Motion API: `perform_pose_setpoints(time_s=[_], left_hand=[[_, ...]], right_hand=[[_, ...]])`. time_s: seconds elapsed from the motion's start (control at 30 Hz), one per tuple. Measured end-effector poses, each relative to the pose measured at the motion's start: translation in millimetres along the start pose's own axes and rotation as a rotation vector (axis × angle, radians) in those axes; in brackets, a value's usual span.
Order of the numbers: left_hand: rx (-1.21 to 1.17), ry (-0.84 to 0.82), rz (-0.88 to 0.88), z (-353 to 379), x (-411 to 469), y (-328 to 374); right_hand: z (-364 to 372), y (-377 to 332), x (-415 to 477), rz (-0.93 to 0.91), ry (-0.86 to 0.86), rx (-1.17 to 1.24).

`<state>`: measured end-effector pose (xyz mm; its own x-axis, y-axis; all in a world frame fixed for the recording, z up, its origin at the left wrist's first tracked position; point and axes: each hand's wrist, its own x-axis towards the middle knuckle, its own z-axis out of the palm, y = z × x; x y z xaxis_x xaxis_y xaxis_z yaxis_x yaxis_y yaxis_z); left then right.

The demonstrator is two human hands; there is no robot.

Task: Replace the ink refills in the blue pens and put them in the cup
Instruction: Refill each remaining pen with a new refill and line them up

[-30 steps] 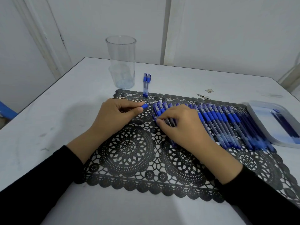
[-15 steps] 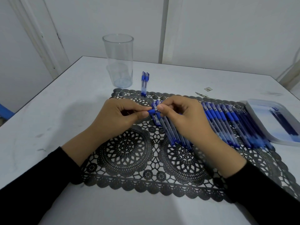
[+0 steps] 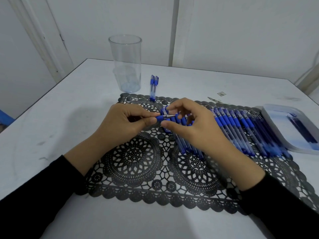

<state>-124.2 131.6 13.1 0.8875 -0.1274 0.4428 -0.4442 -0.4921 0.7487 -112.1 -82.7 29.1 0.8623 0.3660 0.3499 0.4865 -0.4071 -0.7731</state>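
A blue pen (image 3: 160, 117) is held in both hands over a black lace placemat (image 3: 134, 157).

The placemat lies nearest on the white bench (image 3: 51, 118). Above it the left hand (image 3: 127, 125) has its grip pinched on the pen's blue rubber sleeve, metal tip pointing right. The right hand (image 3: 191, 126) has its grip curled round that tip, forefinger on it (the thumb's contact is hard to tell). To the right a row of blue pens (image 3: 233, 130) lies on the mat, touching a white tray (image 3: 269, 118) of dark refills (image 3: 302, 130). Farther back, two pens (image 3: 153, 87) lie near the upright clear cup (image 3: 126, 66).
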Motion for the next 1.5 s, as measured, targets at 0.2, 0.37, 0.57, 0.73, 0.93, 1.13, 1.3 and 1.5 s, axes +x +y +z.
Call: perform_pose_setpoints(time_s=[0.2,0.37,0.57,0.73,0.93,1.13,1.3,1.5], left_hand=[[0.003,-0.015,0.016,0.8,-1.0,0.4],[0.004,-0.012,0.012,0.5,-0.7,0.0],[0.007,-0.006,0.009,0.3,-0.2,-0.7],[0.007,-0.017,0.017,0.3,-0.3,1.3],[0.001,-0.031,0.009,0.1,-0.9,1.5],[0.007,-0.037,0.004,-1.2,-0.6,-0.6],[0.006,-0.033,-0.006,-1.0,-0.4,-1.0],[-0.003,-0.027,-0.012,-0.8,-0.4,-2.5]], right_hand=[[1.2,3.1,1.2,-0.011,-0.031,0.0],[2.8,7.1,1.2,-0.007,-0.027,0.036],[1.0,8.2,1.4,0.017,-0.018,0.105],[1.0,9.8,1.1,-0.003,-0.028,0.105],[2.0,8.8,0.4,-0.027,-0.009,0.046],[1.9,10.7,0.3,-0.009,-0.001,0.05],[1.4,12.4,0.9,0.008,0.002,0.101],[1.8,12.6,1.5,0.014,-0.024,0.077]])
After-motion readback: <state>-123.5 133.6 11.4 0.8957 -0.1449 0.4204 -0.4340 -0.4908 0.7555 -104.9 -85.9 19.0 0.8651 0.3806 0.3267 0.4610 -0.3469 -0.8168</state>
